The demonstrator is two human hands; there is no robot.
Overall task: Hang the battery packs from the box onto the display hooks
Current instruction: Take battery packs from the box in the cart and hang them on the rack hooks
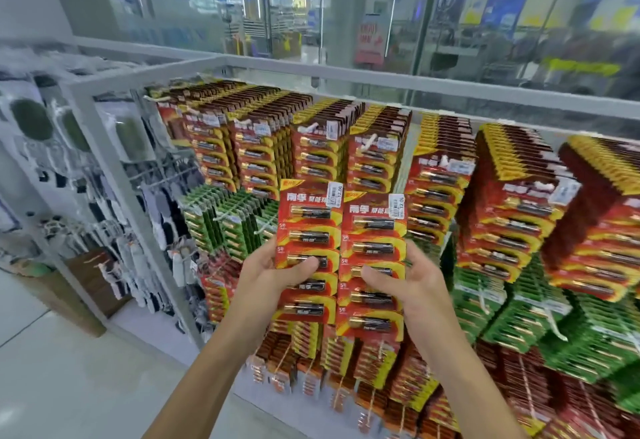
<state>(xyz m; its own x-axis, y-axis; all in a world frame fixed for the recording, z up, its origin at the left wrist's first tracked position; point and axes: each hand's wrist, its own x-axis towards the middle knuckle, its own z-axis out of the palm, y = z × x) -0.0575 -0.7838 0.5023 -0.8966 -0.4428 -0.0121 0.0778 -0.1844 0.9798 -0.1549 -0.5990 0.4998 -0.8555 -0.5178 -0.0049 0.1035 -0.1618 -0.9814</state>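
This is a shop, apparently inside a mall. A white metal-framed display rack (pixel 104 148) carries dense rows of red-and-yellow cardboard battery packs (pixel 377 148) on hooks, with green cardboard battery packs (pixel 228 217) beneath, identical stock hung many deep. The two held battery packs (pixel 308 231) in front each bear a white printed price sticker (pixel 335 193), one reading 12.00. The rack's left side holds small bagged goods (pixel 156 210), socks among them, on wire pegs. Behind, a glass wall (pixel 450 23) looks onto a bright, blurred concourse with a red poster (pixel 370 40).
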